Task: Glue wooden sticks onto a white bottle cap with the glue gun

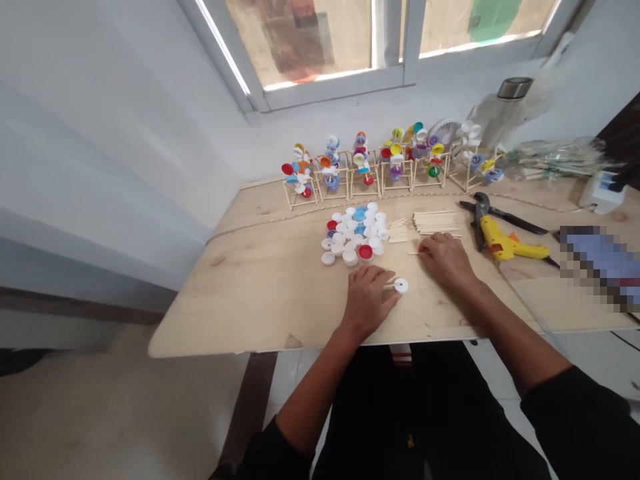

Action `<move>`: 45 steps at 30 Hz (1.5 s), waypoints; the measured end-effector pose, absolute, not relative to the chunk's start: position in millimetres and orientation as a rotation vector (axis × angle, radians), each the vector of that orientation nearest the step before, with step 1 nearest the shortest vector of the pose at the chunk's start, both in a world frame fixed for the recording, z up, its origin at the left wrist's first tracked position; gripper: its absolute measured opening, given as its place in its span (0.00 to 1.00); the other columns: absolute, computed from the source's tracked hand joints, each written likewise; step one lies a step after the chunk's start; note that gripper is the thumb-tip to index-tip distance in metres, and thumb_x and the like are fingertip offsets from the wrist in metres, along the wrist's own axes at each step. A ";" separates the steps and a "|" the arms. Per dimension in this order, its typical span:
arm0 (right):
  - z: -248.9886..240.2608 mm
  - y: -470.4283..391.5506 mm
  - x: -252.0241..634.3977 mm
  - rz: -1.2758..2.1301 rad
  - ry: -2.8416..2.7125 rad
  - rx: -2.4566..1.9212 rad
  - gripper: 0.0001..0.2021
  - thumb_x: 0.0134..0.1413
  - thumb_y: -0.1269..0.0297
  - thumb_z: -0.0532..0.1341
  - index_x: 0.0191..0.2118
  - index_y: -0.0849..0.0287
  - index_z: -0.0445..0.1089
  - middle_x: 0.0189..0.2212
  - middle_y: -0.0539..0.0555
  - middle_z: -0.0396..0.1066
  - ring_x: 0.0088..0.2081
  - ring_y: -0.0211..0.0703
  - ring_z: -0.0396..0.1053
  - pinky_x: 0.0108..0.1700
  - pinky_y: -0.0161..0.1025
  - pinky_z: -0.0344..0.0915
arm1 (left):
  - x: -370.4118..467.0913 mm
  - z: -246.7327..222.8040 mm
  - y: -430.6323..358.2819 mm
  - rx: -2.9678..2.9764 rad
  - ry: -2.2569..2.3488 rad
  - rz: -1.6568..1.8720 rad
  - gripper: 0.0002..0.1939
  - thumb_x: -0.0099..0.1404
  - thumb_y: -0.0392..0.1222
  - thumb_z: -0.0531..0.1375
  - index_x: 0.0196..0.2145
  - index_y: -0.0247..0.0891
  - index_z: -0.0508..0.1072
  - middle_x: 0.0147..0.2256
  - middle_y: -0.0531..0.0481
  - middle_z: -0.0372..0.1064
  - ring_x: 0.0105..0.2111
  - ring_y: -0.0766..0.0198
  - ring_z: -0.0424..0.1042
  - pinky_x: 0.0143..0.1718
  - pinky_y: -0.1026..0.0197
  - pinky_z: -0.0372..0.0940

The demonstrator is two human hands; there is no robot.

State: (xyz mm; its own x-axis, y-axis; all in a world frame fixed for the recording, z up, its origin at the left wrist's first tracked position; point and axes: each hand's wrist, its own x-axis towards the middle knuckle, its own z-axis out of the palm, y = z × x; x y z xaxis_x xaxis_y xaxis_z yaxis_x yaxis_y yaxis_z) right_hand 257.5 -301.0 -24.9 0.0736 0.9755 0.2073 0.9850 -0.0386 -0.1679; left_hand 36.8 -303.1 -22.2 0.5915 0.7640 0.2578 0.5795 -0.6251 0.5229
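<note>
My left hand [369,299] rests low over the table, its fingers closed on a thin wooden stick with a white bottle cap [401,285] at its end. To the right, my right hand [444,257] pinches a thin wooden stick [413,253] whose tip shows left of the fingers. Just beyond that hand lies a bundle of wooden sticks [434,222], with shorter stick pieces [398,231] to its left. A cluster of mostly white bottle caps [350,248], with some red and blue ones, sits ahead of my left hand.
Several stick frames with colourful bottle-cap wheels [364,167] stand along the wall. At right are a yellow glue gun [513,245], black-handled pliers [481,217], a blurred-out flat object [605,260] and a white power strip [603,192]. A cord [280,219] crosses the wooden table [240,287].
</note>
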 end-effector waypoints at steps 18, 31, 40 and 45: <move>-20.3 -352.0 224.3 0.980 -0.884 -1.325 0.24 0.46 0.55 0.66 0.49 0.55 0.64 0.26 0.45 0.66 0.28 0.35 0.65 0.31 0.35 0.63 | 51.5 -35.0 -295.4 2.487 1.071 0.599 0.11 0.58 0.41 0.65 0.40 0.42 0.74 0.40 0.47 0.69 0.45 0.55 0.66 0.47 0.50 0.57; -31.4 -365.2 246.7 0.779 -1.004 -1.612 0.14 0.46 0.55 0.65 0.35 0.58 0.66 0.25 0.49 0.71 0.26 0.37 0.67 0.27 0.35 0.60 | 52.1 -35.9 -296.1 2.408 1.077 0.635 0.10 0.58 0.41 0.64 0.39 0.41 0.74 0.40 0.48 0.71 0.45 0.56 0.66 0.48 0.50 0.57; -26.4 -341.4 276.1 0.294 -1.201 -1.882 0.10 0.50 0.57 0.59 0.32 0.59 0.70 0.26 0.52 0.71 0.27 0.40 0.66 0.30 0.37 0.61 | 52.3 -38.4 -295.4 2.375 1.087 0.737 0.09 0.56 0.39 0.65 0.37 0.40 0.74 0.38 0.48 0.71 0.43 0.56 0.67 0.48 0.50 0.57; -25.1 -319.4 293.9 -0.239 -1.445 -2.007 0.07 0.49 0.67 0.57 0.34 0.58 0.72 0.31 0.56 0.73 0.36 0.49 0.68 0.40 0.44 0.62 | 51.6 -41.2 -295.7 2.346 1.092 0.791 0.09 0.55 0.38 0.66 0.36 0.41 0.73 0.38 0.49 0.72 0.42 0.57 0.67 0.47 0.50 0.58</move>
